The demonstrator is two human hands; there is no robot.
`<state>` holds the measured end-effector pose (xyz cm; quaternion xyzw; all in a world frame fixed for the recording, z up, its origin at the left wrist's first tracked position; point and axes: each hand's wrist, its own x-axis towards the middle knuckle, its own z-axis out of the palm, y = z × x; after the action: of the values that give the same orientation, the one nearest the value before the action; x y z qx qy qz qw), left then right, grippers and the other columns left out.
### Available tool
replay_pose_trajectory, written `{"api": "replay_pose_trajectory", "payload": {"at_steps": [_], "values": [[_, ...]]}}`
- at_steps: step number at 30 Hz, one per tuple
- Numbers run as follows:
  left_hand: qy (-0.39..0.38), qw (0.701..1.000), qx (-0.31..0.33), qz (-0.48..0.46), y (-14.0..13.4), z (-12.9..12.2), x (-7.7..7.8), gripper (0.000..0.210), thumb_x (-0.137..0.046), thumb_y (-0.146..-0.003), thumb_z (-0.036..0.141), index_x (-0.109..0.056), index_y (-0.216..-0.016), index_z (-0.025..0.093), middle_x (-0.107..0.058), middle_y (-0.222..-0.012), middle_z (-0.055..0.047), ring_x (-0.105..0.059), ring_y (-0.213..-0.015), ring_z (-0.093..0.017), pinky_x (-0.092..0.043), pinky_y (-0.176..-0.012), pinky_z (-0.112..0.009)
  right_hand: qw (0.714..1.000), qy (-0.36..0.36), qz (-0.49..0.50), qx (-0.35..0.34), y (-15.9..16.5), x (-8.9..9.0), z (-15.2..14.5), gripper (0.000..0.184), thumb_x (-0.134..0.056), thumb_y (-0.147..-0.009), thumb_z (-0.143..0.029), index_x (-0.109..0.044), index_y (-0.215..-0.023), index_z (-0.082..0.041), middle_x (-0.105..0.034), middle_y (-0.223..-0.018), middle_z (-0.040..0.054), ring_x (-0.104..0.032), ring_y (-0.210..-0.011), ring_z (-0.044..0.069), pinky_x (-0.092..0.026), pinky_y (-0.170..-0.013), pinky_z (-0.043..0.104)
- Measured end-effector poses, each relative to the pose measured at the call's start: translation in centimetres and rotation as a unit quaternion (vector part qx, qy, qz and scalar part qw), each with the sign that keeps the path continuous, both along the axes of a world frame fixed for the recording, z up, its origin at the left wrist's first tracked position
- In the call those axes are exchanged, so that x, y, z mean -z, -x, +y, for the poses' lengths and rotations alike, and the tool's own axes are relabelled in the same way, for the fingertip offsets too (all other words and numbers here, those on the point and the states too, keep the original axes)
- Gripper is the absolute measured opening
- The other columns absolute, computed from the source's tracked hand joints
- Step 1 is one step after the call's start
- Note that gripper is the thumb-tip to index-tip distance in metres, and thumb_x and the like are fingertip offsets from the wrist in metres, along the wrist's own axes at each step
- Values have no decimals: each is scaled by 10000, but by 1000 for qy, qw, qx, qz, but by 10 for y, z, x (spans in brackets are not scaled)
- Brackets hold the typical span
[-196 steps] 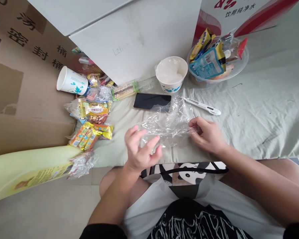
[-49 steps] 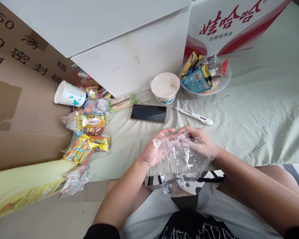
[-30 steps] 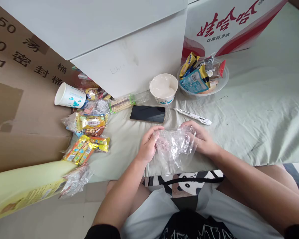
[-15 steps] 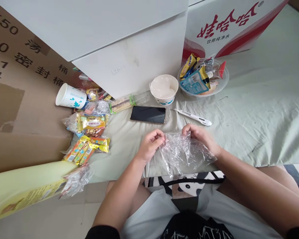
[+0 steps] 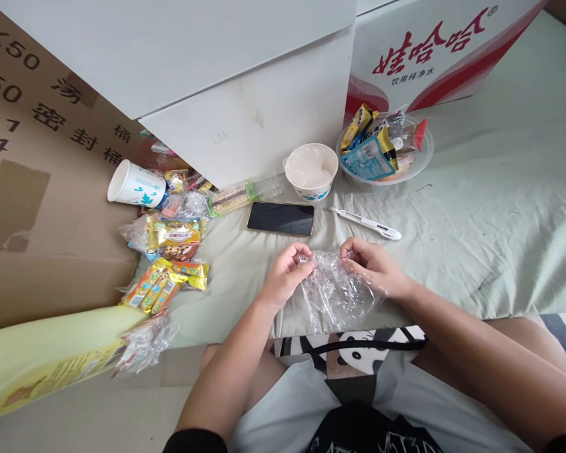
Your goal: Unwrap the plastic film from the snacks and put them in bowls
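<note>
We have a crumpled clear plastic bag between our two hands, just above the pale green sheet of the bed and close to our lap. Our left hand pinches the bag's upper left edge, fingers curled in a narrow grip on the film. Our right hand pinches the upper right edge the same way, so the top edge is drawn between the two grips and the rest hangs in wrinkles below.

We judge the step in hand to be working the bag's mouth: finding the two layers of film and parting them. The next move would call for a fine rub of thumb against finger to separate the layers, since thin film clings and tears easily.

Just beyond the hands lie a dark phone and a white utility knife, apart from the bag. Behind them stand a white paper bowl and a clear bowl of snack packets. To the left, more wrapped snacks lie beside a tipped paper cup and cardboard boxes.
</note>
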<state>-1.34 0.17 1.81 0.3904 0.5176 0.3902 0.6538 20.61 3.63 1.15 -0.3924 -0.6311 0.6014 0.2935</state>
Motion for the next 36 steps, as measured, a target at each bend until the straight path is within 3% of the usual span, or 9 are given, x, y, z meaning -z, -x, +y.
{"api": "replay_pose_trajectory", "payload": {"at_steps": [13, 36], "values": [[-15, 998, 31, 52, 0, 1, -4, 244, -696, -807, 412, -585, -856, 200, -536, -729, 34, -466, -648, -106, -356, -638, -248, 993, -95, -73, -16, 2, -4, 1, 190, -545, -905, -381, -535, -826, -209, -477, -551, -58, -401, -499, 101, -312, -494, 243], [-24, 991, 72, 114, -4, 1, -17, 220, -663, -825, 396, -566, -818, 198, -545, -722, 19, -461, -642, -122, -349, -613, -259, 983, -143, -111, -38, 3, -3, -1, 88, -545, -890, -276, -575, -839, -212, -589, -632, -13, -497, -528, 120, -390, -518, 245]]}}
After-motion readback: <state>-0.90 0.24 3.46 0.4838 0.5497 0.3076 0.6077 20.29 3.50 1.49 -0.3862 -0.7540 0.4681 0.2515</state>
